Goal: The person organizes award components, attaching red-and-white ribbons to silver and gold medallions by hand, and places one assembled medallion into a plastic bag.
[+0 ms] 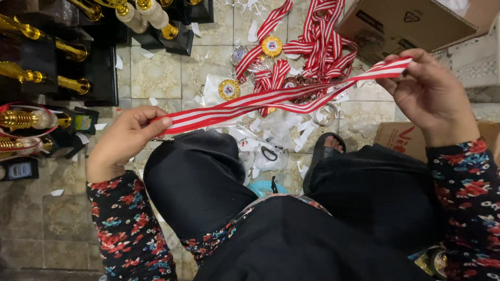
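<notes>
Stretching a red-and-white ribbon (284, 94) taut above the knees: left hand (122, 141) pinching one end, right hand (429, 96) pinching the other. Past it, a medal pile (291, 57) on the tiled floor (156, 73), trophies (47, 62) far left.

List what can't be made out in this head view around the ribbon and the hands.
- Left hand: fingertips curl over the ribbon, hiding its end.
- Right hand: the ribbon's other end vanishes in its fingers.
- Medals: faces too small to make out.
- Trophies: cut off by the left and top edges.
- Cardboard box: contents out of frame.
</notes>
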